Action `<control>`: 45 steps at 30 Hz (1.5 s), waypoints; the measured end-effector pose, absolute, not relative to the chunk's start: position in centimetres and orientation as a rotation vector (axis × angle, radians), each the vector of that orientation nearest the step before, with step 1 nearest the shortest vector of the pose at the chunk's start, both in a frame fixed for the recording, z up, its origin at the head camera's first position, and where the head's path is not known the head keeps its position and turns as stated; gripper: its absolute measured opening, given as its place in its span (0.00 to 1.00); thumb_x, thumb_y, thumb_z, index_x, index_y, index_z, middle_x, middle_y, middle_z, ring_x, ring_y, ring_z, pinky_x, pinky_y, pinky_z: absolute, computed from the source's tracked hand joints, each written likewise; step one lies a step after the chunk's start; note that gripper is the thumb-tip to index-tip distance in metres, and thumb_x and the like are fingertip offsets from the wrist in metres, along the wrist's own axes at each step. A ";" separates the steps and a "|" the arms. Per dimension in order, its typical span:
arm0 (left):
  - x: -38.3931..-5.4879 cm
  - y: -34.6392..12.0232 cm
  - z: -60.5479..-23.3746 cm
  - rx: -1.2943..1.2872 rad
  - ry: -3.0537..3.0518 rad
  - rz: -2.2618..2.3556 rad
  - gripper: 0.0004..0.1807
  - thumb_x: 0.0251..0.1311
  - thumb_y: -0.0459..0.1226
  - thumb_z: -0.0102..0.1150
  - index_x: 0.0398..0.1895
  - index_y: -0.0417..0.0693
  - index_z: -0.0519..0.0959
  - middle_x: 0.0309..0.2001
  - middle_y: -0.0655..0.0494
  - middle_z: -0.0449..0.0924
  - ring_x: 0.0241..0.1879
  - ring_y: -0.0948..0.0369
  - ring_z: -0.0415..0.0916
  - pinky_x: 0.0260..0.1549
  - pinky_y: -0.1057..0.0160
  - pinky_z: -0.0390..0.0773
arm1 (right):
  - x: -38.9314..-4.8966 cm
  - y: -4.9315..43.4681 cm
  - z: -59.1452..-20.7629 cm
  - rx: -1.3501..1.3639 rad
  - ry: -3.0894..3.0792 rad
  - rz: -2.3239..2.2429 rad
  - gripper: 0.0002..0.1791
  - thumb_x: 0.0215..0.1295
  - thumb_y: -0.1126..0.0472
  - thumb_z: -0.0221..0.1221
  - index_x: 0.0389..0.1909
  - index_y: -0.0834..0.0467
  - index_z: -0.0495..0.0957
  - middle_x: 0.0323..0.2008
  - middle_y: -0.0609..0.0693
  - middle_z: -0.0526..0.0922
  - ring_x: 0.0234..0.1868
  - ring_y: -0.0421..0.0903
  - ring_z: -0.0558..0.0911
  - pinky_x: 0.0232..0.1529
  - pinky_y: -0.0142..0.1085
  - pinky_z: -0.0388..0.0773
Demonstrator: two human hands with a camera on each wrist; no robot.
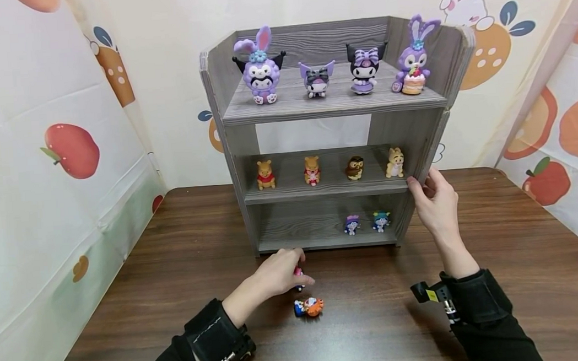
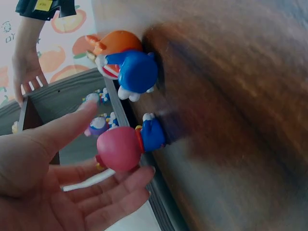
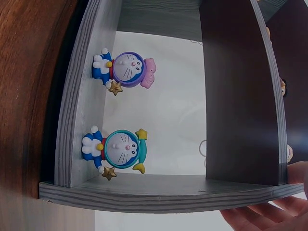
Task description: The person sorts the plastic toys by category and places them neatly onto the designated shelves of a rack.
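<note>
My left hand (image 1: 277, 272) is low over the table in front of the shelf, its thumb and fingers spread around a small Doraemon figurine with a pink head (image 2: 120, 149). In the left wrist view the thumb stands apart from the pink head and the fingers lie close beside it. That figurine stands upright; the hand partly hides it in the head view. Nearer the front, an orange-headed figurine (image 1: 313, 306) lies on its side. With thumb in front and fingers outside, my right hand (image 1: 436, 202) grips the right side panel of the grey wooden shelf (image 1: 329, 196).
Two Doraemon figurines, one purple-rimmed (image 3: 129, 69) and one teal-rimmed (image 3: 120, 149), stand on the bottom tier's right half. Several Pooh-style figurines, including an owl (image 1: 354, 168), line the middle tier. Larger purple figurines, including a rabbit (image 1: 413, 65), occupy the top. Brown table (image 1: 358, 331) lies in front.
</note>
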State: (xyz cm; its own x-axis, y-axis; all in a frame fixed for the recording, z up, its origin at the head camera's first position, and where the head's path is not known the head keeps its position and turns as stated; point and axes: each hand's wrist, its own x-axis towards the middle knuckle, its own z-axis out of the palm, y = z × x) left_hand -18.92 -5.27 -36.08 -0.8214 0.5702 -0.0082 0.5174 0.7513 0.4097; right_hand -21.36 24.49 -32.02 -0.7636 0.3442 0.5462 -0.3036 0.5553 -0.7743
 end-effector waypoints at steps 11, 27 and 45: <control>-18.2 -4.5 -36.5 0.619 3.015 0.468 0.24 0.47 0.52 0.69 0.14 0.46 0.68 0.13 0.60 0.63 0.14 0.64 0.62 0.13 0.68 0.61 | -21.3 24.5 -32.0 -0.029 -2.115 1.227 0.20 0.66 0.61 0.52 0.58 0.64 0.73 0.49 0.68 0.80 0.32 0.14 0.70 0.33 0.13 0.68; -18.4 -4.6 -36.6 0.768 2.997 0.518 0.20 0.47 0.35 0.71 0.12 0.45 0.66 0.13 0.60 0.63 0.14 0.65 0.60 0.14 0.68 0.60 | -21.4 24.5 -32.0 -0.027 -2.112 1.223 0.20 0.66 0.62 0.52 0.58 0.63 0.73 0.49 0.67 0.79 0.32 0.14 0.70 0.33 0.13 0.69; -21.1 -3.1 -35.8 0.885 3.027 0.740 0.09 0.49 0.28 0.65 0.36 0.36 0.81 0.34 0.46 0.79 0.34 0.54 0.78 0.33 0.55 0.78 | -21.3 24.4 -32.0 -0.036 -2.126 1.199 0.19 0.67 0.62 0.52 0.57 0.64 0.73 0.48 0.65 0.81 0.41 0.36 0.81 0.33 0.13 0.69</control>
State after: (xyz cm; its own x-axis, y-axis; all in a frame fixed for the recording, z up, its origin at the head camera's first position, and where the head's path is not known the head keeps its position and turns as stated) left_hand -21.09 -3.14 -35.80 -0.8462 0.4872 0.2158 0.5318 0.7470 0.3990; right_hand -21.33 24.40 -32.03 -0.7638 0.3397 0.5489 -0.2939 0.5741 -0.7642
